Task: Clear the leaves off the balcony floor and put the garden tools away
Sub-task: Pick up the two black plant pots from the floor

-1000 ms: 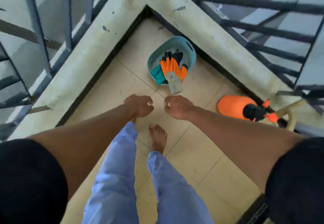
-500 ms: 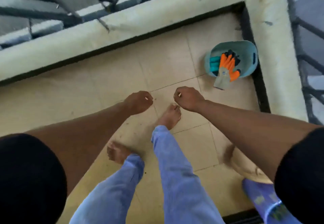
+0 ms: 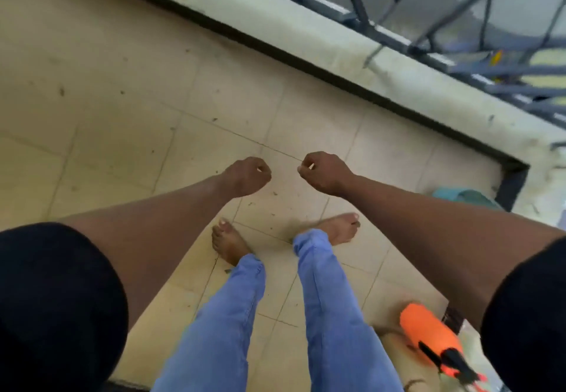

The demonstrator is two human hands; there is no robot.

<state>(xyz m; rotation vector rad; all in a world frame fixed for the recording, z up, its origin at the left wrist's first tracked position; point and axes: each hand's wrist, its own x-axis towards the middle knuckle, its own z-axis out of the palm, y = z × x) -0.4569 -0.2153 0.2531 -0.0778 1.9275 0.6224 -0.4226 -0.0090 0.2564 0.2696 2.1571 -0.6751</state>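
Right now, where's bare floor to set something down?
Open tiles upper left, between the curb and the left hand, only specks of debris. Crowded lower right: orange sprayer, teal basin at the corner behind the right forearm, feet mid-floor.

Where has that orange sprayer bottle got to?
In the head view the orange sprayer bottle lies on the tiled floor at bottom right, beside the person's right leg and under the right arm.
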